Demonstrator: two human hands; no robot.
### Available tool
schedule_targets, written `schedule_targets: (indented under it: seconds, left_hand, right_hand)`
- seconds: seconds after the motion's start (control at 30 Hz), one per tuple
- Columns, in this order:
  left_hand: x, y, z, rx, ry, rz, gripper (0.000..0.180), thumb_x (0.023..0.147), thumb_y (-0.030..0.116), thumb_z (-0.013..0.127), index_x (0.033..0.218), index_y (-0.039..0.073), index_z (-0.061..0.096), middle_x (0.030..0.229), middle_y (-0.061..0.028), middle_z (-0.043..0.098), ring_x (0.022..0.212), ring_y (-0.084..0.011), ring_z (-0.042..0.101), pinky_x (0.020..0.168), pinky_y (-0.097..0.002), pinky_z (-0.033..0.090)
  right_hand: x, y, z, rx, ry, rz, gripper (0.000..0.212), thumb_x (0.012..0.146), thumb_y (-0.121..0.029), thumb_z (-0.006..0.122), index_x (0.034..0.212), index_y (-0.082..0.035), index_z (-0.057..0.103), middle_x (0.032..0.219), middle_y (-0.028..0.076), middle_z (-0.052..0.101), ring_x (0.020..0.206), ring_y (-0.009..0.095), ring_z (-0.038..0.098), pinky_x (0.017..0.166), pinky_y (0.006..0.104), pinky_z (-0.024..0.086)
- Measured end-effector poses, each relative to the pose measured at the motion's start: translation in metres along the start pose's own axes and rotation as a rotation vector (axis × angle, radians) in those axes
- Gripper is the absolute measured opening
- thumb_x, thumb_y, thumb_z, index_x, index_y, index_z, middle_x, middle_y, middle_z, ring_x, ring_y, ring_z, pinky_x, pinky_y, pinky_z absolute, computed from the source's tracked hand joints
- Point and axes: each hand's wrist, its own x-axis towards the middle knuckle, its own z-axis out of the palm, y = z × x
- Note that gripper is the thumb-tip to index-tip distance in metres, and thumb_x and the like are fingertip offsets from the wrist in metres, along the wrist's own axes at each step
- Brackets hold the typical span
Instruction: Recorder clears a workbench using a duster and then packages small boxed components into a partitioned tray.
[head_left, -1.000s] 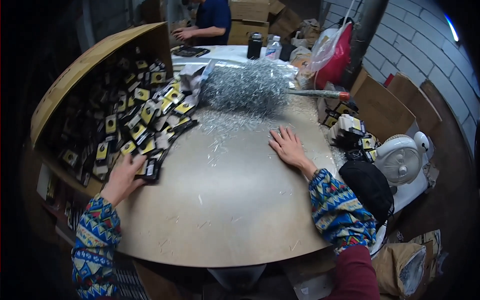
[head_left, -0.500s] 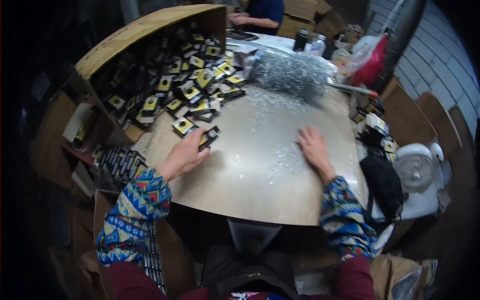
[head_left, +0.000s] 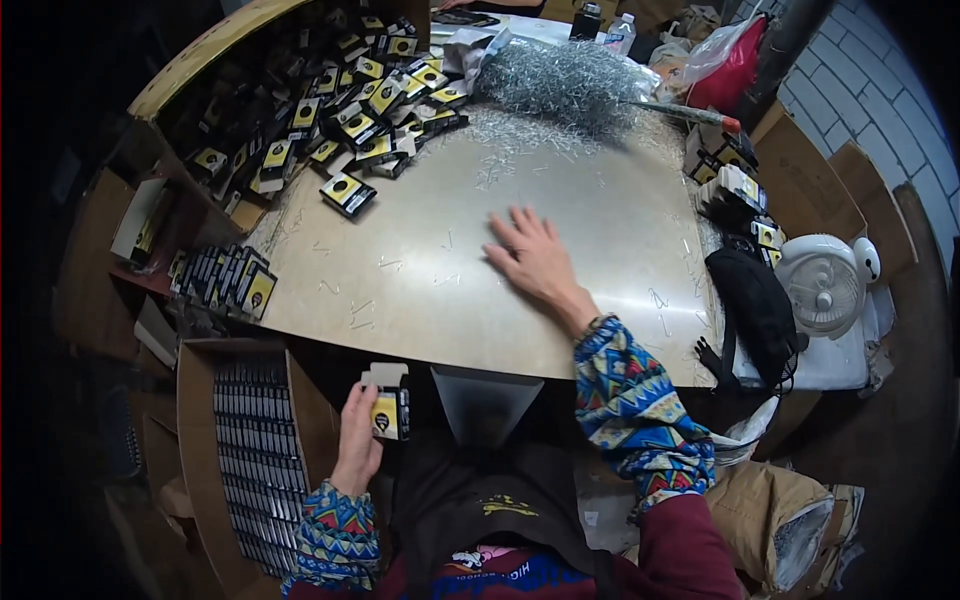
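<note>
My left hand (head_left: 356, 432), below the table's front edge, grips a small black-and-yellow cardboard box (head_left: 388, 412) with its top flap raised. Fingers spread, my right hand (head_left: 535, 258) lies palm down on the bare metal tabletop (head_left: 440, 320); nothing shows in it. Thin silver nails (head_left: 362, 315) are scattered over the surface to its left. Farther back rises a heap of such nails (head_left: 560, 90). One similar box (head_left: 347, 195) lies alone in front of a large pile of boxes (head_left: 375, 125) spilling from a big tipped carton (head_left: 200, 60).
A row of boxes (head_left: 225, 280) stands at the table's left edge. Below it, a carton (head_left: 195, 440) holds tightly packed rows of boxes. A black bag (head_left: 750, 310) and white fan (head_left: 822, 290) sit at right. A red-tipped tool (head_left: 700, 115) sticks out from the nail heap.
My left hand has drawn back from the tabletop to below its front edge, holding a box. My right hand has swept leftward, and the nails formerly beside it are gone from that spot.
</note>
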Motion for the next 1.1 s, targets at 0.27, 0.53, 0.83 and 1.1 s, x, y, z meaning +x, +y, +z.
schedule_targets:
  seconds: [0.27,0.53,0.83,1.1]
  left_hand:
    - [-0.025,-0.089,-0.036,0.368,-0.047,-0.350,0.021,0.094,0.017,0.054,0.113,0.008,0.054,0.093,-0.0003,0.059,0.085,-0.0079,0.059,0.065,-0.0240,0.051]
    - [-0.016,-0.117,-0.022,0.378,-0.317,-0.311,0.027,0.088,0.006,0.059,0.113,0.001,0.053,0.103,-0.0054,0.060,0.091,-0.0107,0.057,0.078,-0.0239,0.047]
    - [-0.038,-0.122,-0.014,0.050,-0.226,-0.405,0.026,0.088,0.006,0.057,0.114,0.005,0.054,0.103,-0.0035,0.062,0.089,-0.0094,0.060,0.074,-0.0228,0.049]
    - [-0.051,-0.115,-0.023,0.090,-0.195,-0.437,0.022,0.086,0.005,0.057,0.108,0.008,0.059,0.096,0.0025,0.061,0.080,-0.0036,0.056,0.061,-0.0180,0.042]
  right_hand:
    - [-0.074,-0.013,-0.019,0.260,-0.069,0.079,0.045,0.101,-0.035,0.041,0.140,-0.014,0.046,0.149,0.019,0.035,0.142,0.035,0.025,0.115,0.0513,0.015]
    - [-0.155,0.081,-0.053,-0.210,0.119,0.525,0.051,0.102,-0.037,0.035,0.143,-0.007,0.039,0.147,0.026,0.033,0.139,0.041,0.027,0.115,0.0497,0.019]
    - [-0.060,-0.070,0.021,-0.087,-0.030,0.172,0.055,0.102,-0.040,0.033,0.144,-0.006,0.035,0.148,0.024,0.033,0.141,0.036,0.027,0.115,0.0493,0.018]
    - [0.006,-0.083,0.031,0.191,-0.332,-0.284,0.041,0.102,-0.031,0.040,0.133,-0.006,0.050,0.147,0.018,0.039,0.139,0.035,0.030,0.116,0.0480,0.021]
